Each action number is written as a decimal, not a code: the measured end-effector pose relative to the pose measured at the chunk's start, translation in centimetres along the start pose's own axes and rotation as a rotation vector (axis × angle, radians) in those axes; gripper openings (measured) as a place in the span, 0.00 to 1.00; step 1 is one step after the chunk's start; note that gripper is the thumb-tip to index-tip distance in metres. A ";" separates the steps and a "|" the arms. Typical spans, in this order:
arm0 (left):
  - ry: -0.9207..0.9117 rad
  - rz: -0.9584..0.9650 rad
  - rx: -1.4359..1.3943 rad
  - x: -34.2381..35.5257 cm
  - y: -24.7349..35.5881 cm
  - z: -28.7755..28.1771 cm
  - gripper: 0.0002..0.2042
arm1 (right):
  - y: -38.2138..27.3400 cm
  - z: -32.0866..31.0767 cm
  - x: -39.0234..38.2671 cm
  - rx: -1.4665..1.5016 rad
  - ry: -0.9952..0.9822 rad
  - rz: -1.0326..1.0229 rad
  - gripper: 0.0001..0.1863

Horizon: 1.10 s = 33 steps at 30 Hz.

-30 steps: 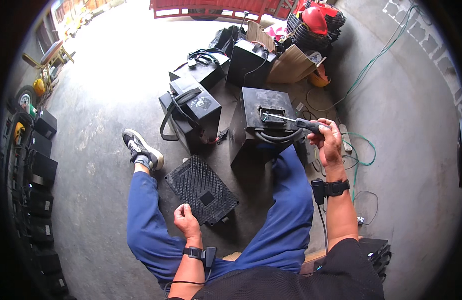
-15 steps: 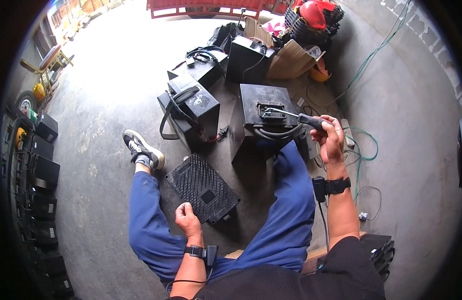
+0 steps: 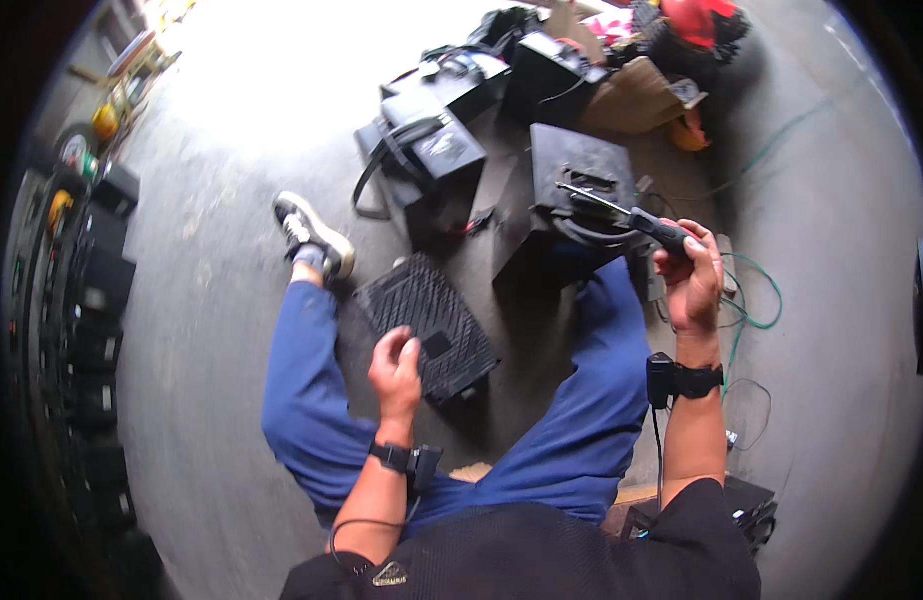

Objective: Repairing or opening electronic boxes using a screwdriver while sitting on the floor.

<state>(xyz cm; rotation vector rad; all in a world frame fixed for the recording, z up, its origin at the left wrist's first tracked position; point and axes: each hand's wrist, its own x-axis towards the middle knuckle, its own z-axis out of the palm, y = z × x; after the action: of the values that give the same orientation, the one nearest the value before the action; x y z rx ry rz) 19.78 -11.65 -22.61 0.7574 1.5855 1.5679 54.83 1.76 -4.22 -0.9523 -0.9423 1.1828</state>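
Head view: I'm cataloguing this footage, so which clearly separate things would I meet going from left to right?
Tire, shoe, left hand, screwdriver, right hand, green cord.

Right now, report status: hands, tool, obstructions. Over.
Right hand gripping screwdriver, shaft over top of black box. Left hand loosely curled by ribbed black panel, nothing seen in it. No obvious obstruction; black hose along box's near edge.

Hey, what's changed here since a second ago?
The view shifted, so the scene sits higher and farther right. The left hand moved forward over the black ribbed panel. Nothing was picked up or let go: the right hand still holds the screwdriver over the black box.
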 end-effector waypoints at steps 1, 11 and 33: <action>-0.108 0.016 0.001 0.6 0.5 0.1 0.15 | 0.1 1.1 -0.6 -0.011 -0.023 0.022 0.17; -0.432 0.085 -0.190 3.9 5.0 -0.1 0.25 | 6.1 8.2 -7.0 0.047 -0.309 0.419 0.18; -0.466 -0.316 -0.432 0.9 1.7 -3.2 0.12 | 8.6 7.6 -10.5 0.015 -0.251 0.538 0.18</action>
<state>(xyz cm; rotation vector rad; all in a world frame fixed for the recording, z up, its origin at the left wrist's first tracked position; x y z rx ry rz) 16.46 -12.51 -21.20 0.5471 0.9312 1.3154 43.69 -6.80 -10.86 -1.0996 -0.8954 1.7933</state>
